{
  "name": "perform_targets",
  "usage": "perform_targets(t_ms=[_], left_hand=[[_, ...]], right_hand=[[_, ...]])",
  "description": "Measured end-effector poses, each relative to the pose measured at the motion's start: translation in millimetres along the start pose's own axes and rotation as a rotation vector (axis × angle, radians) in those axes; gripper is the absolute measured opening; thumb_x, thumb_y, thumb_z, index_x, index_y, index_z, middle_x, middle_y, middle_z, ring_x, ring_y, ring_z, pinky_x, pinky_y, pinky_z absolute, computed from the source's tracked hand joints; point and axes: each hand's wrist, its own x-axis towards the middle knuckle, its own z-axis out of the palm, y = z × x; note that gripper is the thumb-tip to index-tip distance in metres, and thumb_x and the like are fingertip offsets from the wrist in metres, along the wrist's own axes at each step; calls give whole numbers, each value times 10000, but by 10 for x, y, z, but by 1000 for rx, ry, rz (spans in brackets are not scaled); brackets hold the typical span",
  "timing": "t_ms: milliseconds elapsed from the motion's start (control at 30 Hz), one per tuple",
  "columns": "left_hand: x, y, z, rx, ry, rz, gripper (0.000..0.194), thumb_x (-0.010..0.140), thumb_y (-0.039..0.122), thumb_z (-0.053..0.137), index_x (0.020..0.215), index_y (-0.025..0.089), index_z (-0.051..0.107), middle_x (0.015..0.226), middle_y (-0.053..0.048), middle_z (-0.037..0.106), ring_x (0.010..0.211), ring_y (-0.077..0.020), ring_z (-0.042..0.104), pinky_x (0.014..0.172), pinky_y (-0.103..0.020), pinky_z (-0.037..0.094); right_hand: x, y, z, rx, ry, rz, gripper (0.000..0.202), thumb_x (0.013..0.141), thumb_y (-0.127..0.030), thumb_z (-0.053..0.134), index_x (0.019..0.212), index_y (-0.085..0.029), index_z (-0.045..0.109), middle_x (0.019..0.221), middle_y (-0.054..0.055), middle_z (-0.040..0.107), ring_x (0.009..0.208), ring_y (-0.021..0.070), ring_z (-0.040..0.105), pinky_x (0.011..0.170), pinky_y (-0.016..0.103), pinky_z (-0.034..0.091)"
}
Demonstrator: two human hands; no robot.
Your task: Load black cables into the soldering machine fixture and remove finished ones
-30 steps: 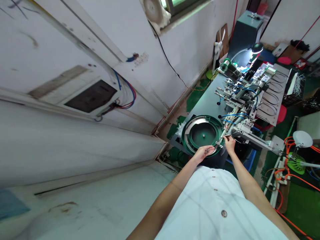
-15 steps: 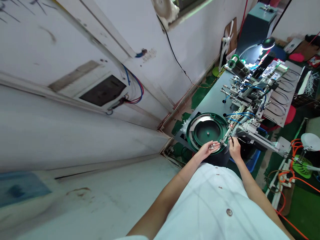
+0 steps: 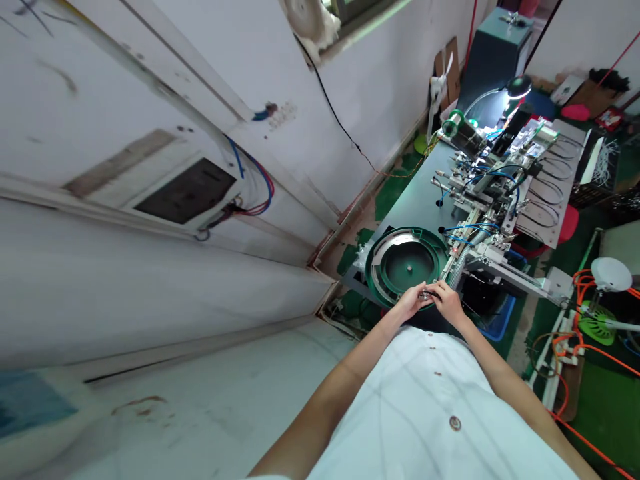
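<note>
Head view. Left hand (image 3: 411, 301): palm up and cupped at the near rim of the bowl feeder, carrying a few small metal parts (image 3: 424, 294); their exact form is too small to tell. Right hand (image 3: 449, 303): just beside the left, fingertips meeting it over the parts, pinched on a thin dark tool (image 3: 433, 294) whose tip lies at the parts. Both hands hang over the near edge of the worktop (image 3: 423, 200).

Bowl feeder (image 3: 406, 265): round, green, with a grey spiral track inside, at the near left corner of the worktop. Feed rail (image 3: 456, 257): metal, running from the bowl's right side toward the far end. Assembly machine (image 3: 493, 180): blue hoses and metal fittings along the right edge. Desk lamp (image 3: 518, 86): lit, at the far end. Solder spool (image 3: 454, 125): far left corner. White shirt (image 3: 430, 413): the person's own, bottom of the view.
</note>
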Motion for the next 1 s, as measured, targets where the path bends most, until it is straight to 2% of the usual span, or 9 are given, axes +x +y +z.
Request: perform_targets(t_ms=[167,333,500,700,833,1000], left_hand=[[-13,-17,-8,28,-22,23,215,879,108,504,723,86,650,640,-47,649,583,-103,607,764,-286,542],[-10,-31,-34,27,-43,40,162,846,53,544,738,65,663,701,-71,679,673,-120,648,819,-299,542],[32,-33,-70,0,-16,65,125,825,30,580,753,69,675,752,-76,699,728,-108,666,901,-284,515],[53,-36,-64,-28,9,92,146,831,26,568,781,65,700,818,-94,715,801,-123,677,926,-275,503],[78,-69,-92,-37,26,102,82,771,21,642,739,73,697,794,-83,717,766,-124,673,919,-298,511],[111,-121,-151,-25,29,81,87,718,-12,661,705,69,689,749,-70,708,732,-125,665,879,-298,532]], right_hand=[[20,-3,12,-6,16,11,250,800,-84,435,907,-212,621,894,58,570,795,185,597,705,281,503],[60,-19,-38,32,56,-4,206,863,-152,412,899,-206,607,881,64,556,833,186,592,748,289,501],[67,-28,-62,31,111,16,183,874,-192,425,883,-203,608,856,62,566,809,190,589,742,304,498],[56,-36,-63,-5,180,75,186,886,-239,444,890,-183,621,826,64,588,796,188,592,744,302,491],[40,-49,-34,-57,135,89,199,889,-221,447,918,-173,638,849,62,590,807,166,602,750,265,488],[-7,-57,-14,-177,25,103,197,828,-125,482,892,-193,656,887,50,598,759,154,606,661,232,471]])
